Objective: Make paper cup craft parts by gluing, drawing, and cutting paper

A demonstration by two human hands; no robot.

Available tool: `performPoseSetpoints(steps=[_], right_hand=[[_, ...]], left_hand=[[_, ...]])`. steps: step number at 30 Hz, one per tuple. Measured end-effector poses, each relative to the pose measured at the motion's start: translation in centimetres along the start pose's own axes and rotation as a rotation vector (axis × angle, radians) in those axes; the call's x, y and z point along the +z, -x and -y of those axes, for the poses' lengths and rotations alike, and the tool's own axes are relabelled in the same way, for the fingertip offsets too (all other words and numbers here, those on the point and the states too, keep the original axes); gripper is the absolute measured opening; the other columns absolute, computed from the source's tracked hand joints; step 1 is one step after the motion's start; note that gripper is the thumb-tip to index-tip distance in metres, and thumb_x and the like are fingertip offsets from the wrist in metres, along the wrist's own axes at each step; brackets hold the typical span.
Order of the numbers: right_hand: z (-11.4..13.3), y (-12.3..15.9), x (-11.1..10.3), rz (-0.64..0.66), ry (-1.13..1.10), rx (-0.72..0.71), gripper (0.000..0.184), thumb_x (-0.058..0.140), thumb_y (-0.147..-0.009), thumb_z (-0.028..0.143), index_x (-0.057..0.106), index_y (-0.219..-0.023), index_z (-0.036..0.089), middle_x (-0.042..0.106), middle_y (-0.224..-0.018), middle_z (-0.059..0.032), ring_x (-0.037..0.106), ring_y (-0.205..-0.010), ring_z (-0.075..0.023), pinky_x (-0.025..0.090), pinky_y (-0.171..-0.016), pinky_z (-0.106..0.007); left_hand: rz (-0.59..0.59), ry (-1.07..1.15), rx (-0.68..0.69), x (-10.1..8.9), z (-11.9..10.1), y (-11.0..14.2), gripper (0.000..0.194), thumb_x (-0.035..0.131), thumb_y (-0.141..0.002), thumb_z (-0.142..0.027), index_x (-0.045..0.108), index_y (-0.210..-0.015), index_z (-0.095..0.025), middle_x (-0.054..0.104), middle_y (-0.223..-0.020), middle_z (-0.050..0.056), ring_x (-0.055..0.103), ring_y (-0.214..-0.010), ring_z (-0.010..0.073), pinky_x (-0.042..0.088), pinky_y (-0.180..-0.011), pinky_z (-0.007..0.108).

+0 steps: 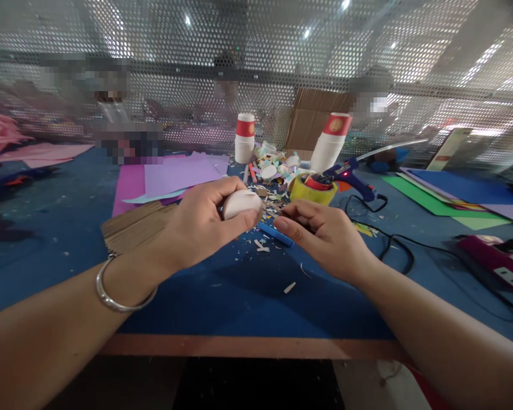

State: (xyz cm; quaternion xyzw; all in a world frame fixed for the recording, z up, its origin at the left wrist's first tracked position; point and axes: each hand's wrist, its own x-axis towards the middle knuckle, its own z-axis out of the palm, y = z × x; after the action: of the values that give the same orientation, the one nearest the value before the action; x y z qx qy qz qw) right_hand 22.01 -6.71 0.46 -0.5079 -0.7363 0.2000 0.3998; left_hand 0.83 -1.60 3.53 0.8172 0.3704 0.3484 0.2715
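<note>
My left hand [205, 222] is closed around a white rounded paper piece [241, 204] that looks like part of a paper cup. Its fingers and thumb hide much of the piece. To the right of it, my right hand [325, 233] is closed in a pinch, thumb against the fingers; whatever is between the fingertips is too small to make out. The two hands are apart, above the table. Between and below them lie a blue stick [276, 233] and paper scraps [261, 246].
Two stacks of paper cups [244, 149] [330, 149] stand behind a scrap heap [269, 162]. Near the right hand are a yellow tape roll [312, 193] and a blue glue gun [359, 183] with its cord. Purple sheets [179, 173], cardboard [132, 228] and a power strip [496, 262] lie around.
</note>
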Motion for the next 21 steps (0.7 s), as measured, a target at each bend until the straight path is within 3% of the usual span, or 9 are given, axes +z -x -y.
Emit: performPoseSetpoints(steps=[13, 21], right_hand=[[0.14, 0.03, 0.00, 0.054, 0.052, -0.039, 0.046, 0.052, -0.099, 0.055, 0.052, -0.070, 0.019, 0.043, -0.063, 0.0045, 0.038, -0.058, -0.0090, 0.031, -0.056, -0.027], [0.38, 0.14, 0.06, 0.088, 0.042, -0.023, 0.049, 0.052, -0.098, 0.057, 0.050, -0.067, 0.020, 0.041, -0.060, 0.0044, 0.036, -0.056, -0.0093, 0.028, -0.053, -0.027]], left_hand=[[0.024, 0.005, 0.027, -0.01, -0.75, 0.31, 0.017, 0.066, -0.080, -0.024, 0.052, -0.071, -0.019, 0.044, -0.062, -0.006, 0.039, -0.055, 0.0084, 0.031, -0.047, 0.023], [0.014, -0.096, 0.049, 0.00, -1.06, 0.63, 0.016, 0.065, -0.079, -0.024, 0.052, -0.072, -0.020, 0.044, -0.060, -0.006, 0.038, -0.056, 0.0097, 0.031, -0.050, 0.025]])
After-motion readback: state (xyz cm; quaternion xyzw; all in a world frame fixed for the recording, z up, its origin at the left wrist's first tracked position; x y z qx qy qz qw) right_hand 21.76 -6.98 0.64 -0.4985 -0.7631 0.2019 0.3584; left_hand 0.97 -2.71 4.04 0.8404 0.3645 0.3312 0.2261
